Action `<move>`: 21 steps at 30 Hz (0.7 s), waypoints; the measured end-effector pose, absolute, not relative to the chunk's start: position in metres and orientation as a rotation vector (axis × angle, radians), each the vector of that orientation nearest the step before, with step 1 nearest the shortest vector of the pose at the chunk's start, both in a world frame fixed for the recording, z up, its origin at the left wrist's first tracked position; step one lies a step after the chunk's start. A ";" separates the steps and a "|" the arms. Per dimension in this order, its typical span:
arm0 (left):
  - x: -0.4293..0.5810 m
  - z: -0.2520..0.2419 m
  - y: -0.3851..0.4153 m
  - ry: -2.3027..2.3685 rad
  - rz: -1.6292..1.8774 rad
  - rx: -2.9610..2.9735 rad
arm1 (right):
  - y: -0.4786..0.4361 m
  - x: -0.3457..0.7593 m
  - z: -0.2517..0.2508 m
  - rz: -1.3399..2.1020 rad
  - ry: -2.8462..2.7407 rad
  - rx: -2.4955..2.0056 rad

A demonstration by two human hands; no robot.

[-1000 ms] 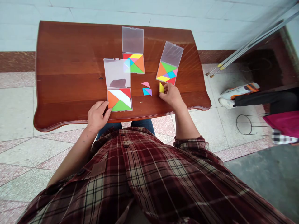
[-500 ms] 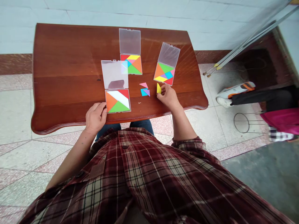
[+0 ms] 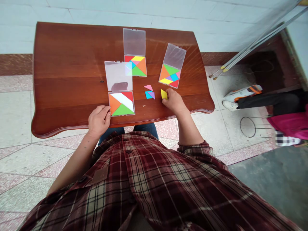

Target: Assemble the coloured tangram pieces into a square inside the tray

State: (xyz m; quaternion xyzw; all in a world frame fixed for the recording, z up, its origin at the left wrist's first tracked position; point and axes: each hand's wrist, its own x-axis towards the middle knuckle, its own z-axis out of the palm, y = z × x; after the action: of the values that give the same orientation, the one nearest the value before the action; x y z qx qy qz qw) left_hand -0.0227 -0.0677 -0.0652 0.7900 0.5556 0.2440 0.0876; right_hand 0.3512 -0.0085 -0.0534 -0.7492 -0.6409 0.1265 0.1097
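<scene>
My right hand [image 3: 174, 100] pinches a yellow parallelogram tangram piece [image 3: 164, 94] over the table, to the right of the loose pieces. With curled fingers, my left hand [image 3: 98, 119] grips the lower left edge of the nearest tangram case [image 3: 122, 115]. Inside that case lie an orange triangle [image 3: 113, 104], a green triangle [image 3: 122, 110] and a red triangle [image 3: 128, 96], with a white strip of base showing between them. Between my hands are a pink triangle [image 3: 148, 87], a blue piece [image 3: 147, 95] and a purple triangle [image 3: 151, 95] partly over the blue one.
Two more open tangram cases, filled with coloured pieces, lie on the wooden table [image 3: 67, 64]: one at the back [image 3: 135, 75] and one at the right [image 3: 168, 85]. Crutches [image 3: 237, 57] lean against the wall. Another person's leg [image 3: 262, 98] is at the right, near a wire frame [image 3: 247, 127].
The yellow piece has turned in my right hand, so more of its flat face shows. My left hand stays at the case.
</scene>
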 end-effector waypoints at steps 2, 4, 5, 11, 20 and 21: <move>-0.023 -0.065 -0.068 1.651 0.736 2.353 | -0.006 0.351 -0.052 0.382 -1.906 -2.214; -0.022 -0.065 -0.068 1.645 0.741 2.348 | -0.004 0.351 -0.050 0.433 -1.900 -2.241; -0.022 -0.065 -0.068 1.643 0.743 2.346 | -0.003 0.351 -0.049 0.455 -1.888 -2.254; -0.023 -0.067 -0.068 1.660 0.733 2.347 | -0.005 0.356 -0.043 0.555 -1.794 -2.186; -0.023 -0.066 -0.068 1.664 0.726 2.293 | -0.012 0.360 -0.055 0.749 -1.521 -2.018; -0.023 -0.066 -0.068 1.662 0.732 2.282 | -0.013 0.359 -0.056 0.734 -1.500 -2.012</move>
State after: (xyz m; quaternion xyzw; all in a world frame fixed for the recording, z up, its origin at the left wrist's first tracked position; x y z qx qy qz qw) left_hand -0.0228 -0.0683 -0.0662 0.7775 0.5663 0.2495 0.1122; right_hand 0.3595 -0.0126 -0.0564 -0.7430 -0.5538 0.2711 0.2604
